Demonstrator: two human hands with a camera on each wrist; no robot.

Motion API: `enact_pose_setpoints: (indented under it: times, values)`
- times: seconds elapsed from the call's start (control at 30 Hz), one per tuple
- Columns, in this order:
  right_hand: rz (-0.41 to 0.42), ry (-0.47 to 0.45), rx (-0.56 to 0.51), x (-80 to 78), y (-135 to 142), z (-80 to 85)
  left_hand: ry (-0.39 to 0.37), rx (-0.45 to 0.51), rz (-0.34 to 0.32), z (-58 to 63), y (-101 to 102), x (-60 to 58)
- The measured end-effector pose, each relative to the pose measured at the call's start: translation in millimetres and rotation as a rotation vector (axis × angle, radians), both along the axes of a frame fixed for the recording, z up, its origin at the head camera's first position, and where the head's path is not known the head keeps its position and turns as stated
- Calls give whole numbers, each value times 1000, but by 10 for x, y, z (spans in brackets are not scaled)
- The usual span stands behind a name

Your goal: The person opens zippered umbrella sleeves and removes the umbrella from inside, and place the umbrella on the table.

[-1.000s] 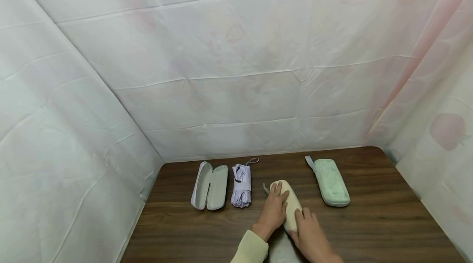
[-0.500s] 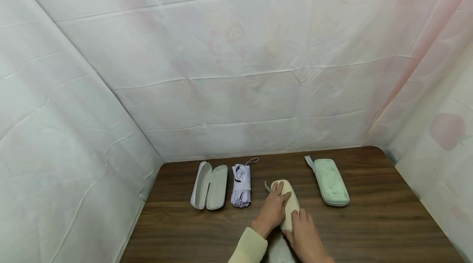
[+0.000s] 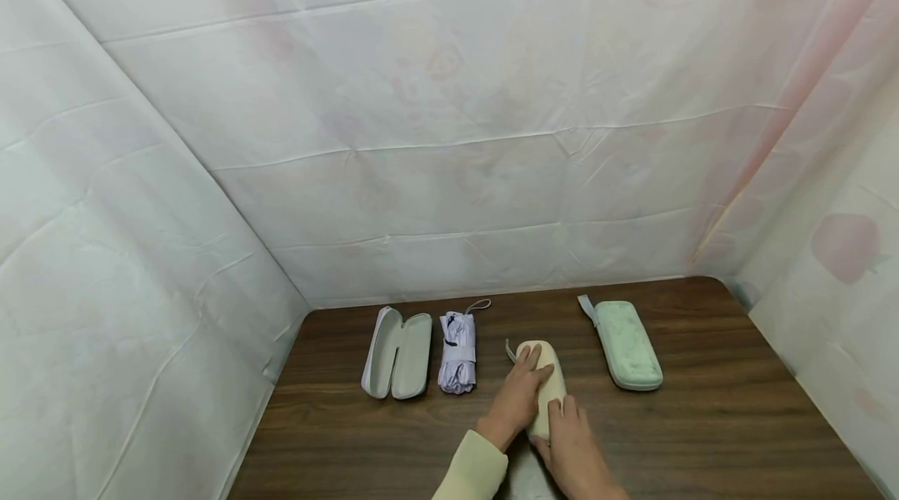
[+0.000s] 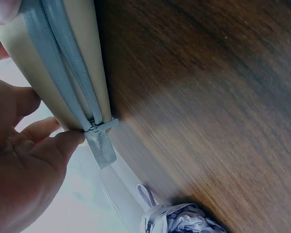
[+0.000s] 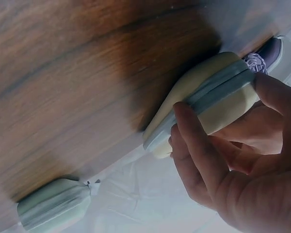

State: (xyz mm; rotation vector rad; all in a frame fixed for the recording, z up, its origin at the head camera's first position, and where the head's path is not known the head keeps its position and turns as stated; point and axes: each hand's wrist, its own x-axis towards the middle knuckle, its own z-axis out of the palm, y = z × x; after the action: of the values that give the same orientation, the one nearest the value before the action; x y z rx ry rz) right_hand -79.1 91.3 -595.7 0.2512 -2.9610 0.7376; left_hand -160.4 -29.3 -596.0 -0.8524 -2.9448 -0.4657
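A cream zip case (image 3: 551, 398) lies lengthwise before me on the table, with a grey zipper (image 4: 63, 63) along its side. My left hand (image 3: 516, 398) holds its far end, fingers over the top; in the left wrist view a fingertip touches beside the grey zipper pull (image 4: 102, 148). Near the other end, my right hand (image 3: 577, 449) grips the case between thumb and fingers. In the right wrist view the zipper looks closed along that side, the fingers covering part of the case. To the left lies a folded lavender umbrella (image 3: 458, 356).
An opened case with pale lining (image 3: 412, 359) lies left of the umbrella. At the back right rests a green zip case (image 3: 627, 345) with a strap. A pale grey shape (image 3: 528, 476) shows below my wrists. Cloth walls (image 3: 421, 196) border the dark wooden table (image 3: 716, 391).
The cream case's near end has swung left, turning it slightly on the table. My right hand has moved left with it; the left hand stays on the far end.
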Motion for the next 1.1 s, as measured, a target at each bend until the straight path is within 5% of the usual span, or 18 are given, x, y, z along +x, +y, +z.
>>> enact_pose_setpoints:
  times: [0.23,0.4,0.67,0.93,1.1]
  values:
    - [-2,-156,-221,-56,180,17,147,8,63,-24,48,172]
    - [-17,-228,-359,-88,319,56,122,-34,119,43,144,383]
    - [-34,-246,-405,-199,462,-31,90,-219,150,98,294,638]
    - [-37,-191,-460,-249,490,-87,227,-242,188,-1,339,683]
    - [-61,-238,-535,-302,498,-93,205,-146,172,-14,293,676]
